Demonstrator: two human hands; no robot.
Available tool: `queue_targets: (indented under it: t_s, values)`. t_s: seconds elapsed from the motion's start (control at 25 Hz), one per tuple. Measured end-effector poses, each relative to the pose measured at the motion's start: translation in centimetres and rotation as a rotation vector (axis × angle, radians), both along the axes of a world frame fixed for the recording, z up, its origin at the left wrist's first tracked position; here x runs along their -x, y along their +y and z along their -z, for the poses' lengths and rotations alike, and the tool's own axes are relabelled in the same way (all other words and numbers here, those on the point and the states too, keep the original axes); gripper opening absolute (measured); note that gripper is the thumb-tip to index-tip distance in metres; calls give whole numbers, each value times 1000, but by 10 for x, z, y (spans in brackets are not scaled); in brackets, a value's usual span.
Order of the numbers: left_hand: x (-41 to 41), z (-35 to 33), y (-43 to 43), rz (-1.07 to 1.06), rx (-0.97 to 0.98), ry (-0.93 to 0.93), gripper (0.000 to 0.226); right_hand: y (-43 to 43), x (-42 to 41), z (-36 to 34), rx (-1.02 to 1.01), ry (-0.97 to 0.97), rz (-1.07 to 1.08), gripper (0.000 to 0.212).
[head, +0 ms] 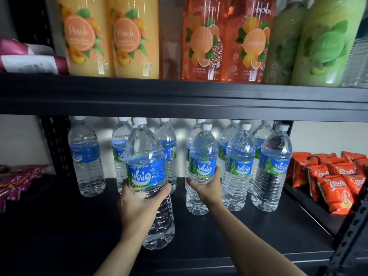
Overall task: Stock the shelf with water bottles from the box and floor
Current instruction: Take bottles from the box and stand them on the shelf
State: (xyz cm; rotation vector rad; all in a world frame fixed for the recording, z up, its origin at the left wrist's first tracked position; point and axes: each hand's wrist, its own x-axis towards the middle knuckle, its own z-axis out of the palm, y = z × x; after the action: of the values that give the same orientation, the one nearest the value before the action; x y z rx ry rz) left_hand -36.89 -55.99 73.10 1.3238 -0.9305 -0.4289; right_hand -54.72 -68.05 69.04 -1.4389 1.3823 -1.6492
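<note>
Clear plastic everywhere on the black metal shelf (258,232): the left hand (139,204) is wrapped around a clear blue-labelled water bottle with a white cap (147,172), upright at the near left of the row, its base at the shelf board. The right hand (207,186) clasps a second clear blue-labelled bottle (202,156), standing just right of it. More water bottles (272,166) stand behind and to the right; orange snack packets (334,188) lie far right.
</note>
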Motion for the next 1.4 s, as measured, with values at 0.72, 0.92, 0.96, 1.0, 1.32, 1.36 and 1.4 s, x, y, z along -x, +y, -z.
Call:
queue_targets:
  t_s: [0.72, 0.92, 0.96, 1.0, 1.32, 1.36, 1.4]
  values:
    - [-5, 3, 3, -32, 26, -93, 69, -4, 17, -1, -91, 70, -117, 98]
    - [-4, 4, -5, -38, 20, -90, 72, 15, 18, -6, -258, 240, -69, 89]
    - [-3, 5, -7, -35, 19, -83, 72, 18, 18, -5, -292, 258, -64, 91]
    - [-2, 5, -10, -33, 18, -78, 72, 20, 17, -5, -314, 275, -68, 92]
    - [10, 12, -32, -16, 39, -148, 68, 50, 38, 46, -466, 720, -157, 104]
    - [12, 14, -37, -6, 39, -147, 69, 53, 43, 54, -465, 828, -147, 110]
    - [14, 15, -42, 6, 43, -147, 69, 57, 47, 61, -443, 918, -139, 115]
